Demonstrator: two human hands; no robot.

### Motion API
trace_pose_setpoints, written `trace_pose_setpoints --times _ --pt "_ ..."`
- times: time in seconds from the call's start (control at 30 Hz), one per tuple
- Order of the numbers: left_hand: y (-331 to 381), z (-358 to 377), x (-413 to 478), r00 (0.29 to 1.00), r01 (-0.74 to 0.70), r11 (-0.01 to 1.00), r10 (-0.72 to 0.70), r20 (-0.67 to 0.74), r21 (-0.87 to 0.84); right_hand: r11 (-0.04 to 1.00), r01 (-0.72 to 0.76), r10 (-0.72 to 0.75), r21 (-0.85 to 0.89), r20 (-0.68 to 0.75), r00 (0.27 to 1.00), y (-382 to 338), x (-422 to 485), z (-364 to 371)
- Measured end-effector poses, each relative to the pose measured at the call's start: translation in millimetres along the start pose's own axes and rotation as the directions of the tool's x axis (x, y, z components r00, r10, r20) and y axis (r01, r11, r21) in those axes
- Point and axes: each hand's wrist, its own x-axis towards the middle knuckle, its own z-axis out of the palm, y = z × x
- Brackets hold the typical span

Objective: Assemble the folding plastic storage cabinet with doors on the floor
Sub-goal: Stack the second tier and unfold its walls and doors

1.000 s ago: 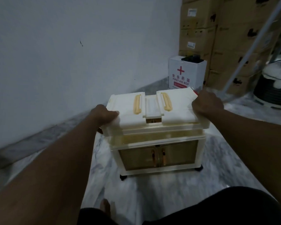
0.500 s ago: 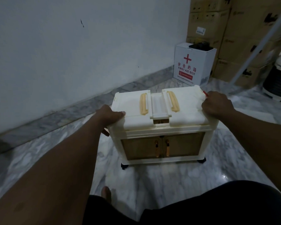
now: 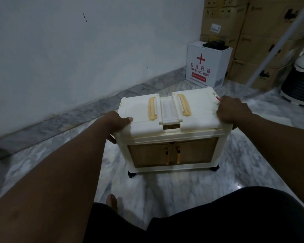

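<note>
A cream plastic storage cabinet (image 3: 172, 137) stands on small black wheels on the marble floor. Its two amber doors (image 3: 172, 154) at the front are closed, each with a yellow handle. The folded white top section (image 3: 140, 111) carries two yellow handles and lies flat on the cabinet. My left hand (image 3: 116, 122) grips the top's left edge, thumb on top and fingers under. At the right edge, my right hand (image 3: 232, 111) grips the top's corner. A thin red item (image 3: 218, 98) pokes out beside my right hand.
A white wall (image 3: 77, 50) with a grey marble skirting runs along the left. A white first aid box (image 3: 206, 66) stands behind the cabinet, with stacked cardboard boxes (image 3: 253, 32) behind it. A black and white appliance (image 3: 300, 81) sits at the far right. My bare foot (image 3: 111, 200) shows below.
The gap between the top section and the lower cabinet has closed; the top now lies flat on it. Both hands keep their grip at the sides.
</note>
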Motion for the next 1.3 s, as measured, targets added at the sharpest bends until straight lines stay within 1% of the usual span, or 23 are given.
trace_pose_setpoints --times 0.03,0.13,0.17,0.2,0.27,0.33,0.47,0.53,0.57,0.63,0.7,0.8,0.87,0.93,1.0,1.1,1.2,1.3 --pt "0 1 0 1.0 0.002 1.0 -0.002 -0.004 0.014 1.0 0.0 0.0 -0.018 -0.001 1.0 0 -1 2" --pt "3 1 0 1.0 -0.007 0.989 0.011 -0.023 0.15 0.999 -0.011 0.011 -0.052 -0.004 1.0 3 -4 10" --pt "2 -1 1 1.0 -0.007 0.986 0.011 -0.02 0.164 0.999 -0.012 0.012 -0.05 -0.007 1.0 4 -5 11" --pt "1 -3 5 1.0 0.009 0.989 -0.008 -0.006 0.146 0.999 -0.012 0.011 -0.046 -0.007 1.0 4 -4 12" --pt "-1 -3 10 0.999 0.048 0.998 -0.049 0.018 0.049 0.999 -0.012 0.012 -0.044 0.001 1.0 4 -3 12" --pt "-4 -1 13 0.998 0.064 0.998 -0.063 0.028 -0.019 0.999 -0.01 0.01 -0.051 -0.002 1.0 3 -2 12" --pt "-7 2 11 0.998 0.061 0.998 -0.061 0.023 -0.01 0.998 0.002 -0.002 -0.068 -0.005 1.0 2 -4 13" --pt "-5 5 12 0.998 0.055 0.998 -0.055 0.012 0.021 0.993 0.015 -0.016 -0.12 -0.008 1.0 1 -6 11" --pt "-2 7 12 0.999 0.038 0.998 -0.037 -0.006 0.059 0.981 0.035 -0.041 -0.19 -0.025 0.999 0 -7 9" --pt "5 11 16 0.996 -0.023 0.984 0.038 -0.08 0.178 0.936 0.102 -0.137 -0.337 -0.083 0.987 -9 -7 3" --pt "14 15 20 0.986 -0.085 0.962 0.119 -0.121 0.259 0.918 0.167 -0.228 -0.36 -0.133 0.965 -23 -5 -2" --pt "23 23 31 0.961 -0.173 0.929 0.232 -0.15 0.326 0.934 0.246 -0.295 -0.259 -0.17 0.94 -51 -3 -4" --pt "32 31 36 0.923 -0.271 0.881 0.352 -0.155 0.387 0.952 0.259 -0.281 -0.162 -0.134 0.95 -69 -3 -3" --pt "43 40 37 0.898 -0.338 0.845 0.421 -0.125 0.414 0.967 0.245 -0.25 -0.076 -0.078 0.965 -83 -3 -1" --pt "50 48 37 0.911 -0.332 0.829 0.406 -0.077 0.45 0.974 0.225 -0.227 -0.034 -0.044 0.973 -92 -4 5" --pt "52 54 38 0.931 -0.272 0.814 0.357 -0.074 0.514 0.988 0.152 -0.149 0.039 -0.06 0.987 -99 -5 14" --pt "51 52 43 0.926 -0.289 0.799 0.373 -0.057 0.527 0.991 0.063 -0.052 0.12 -0.088 0.995 -104 -2 16" --pt "52 50 45 0.923 -0.306 0.797 0.383 -0.043 0.52 0.971 -0.045 0.068 0.236 -0.09 0.994 -110 4 21"
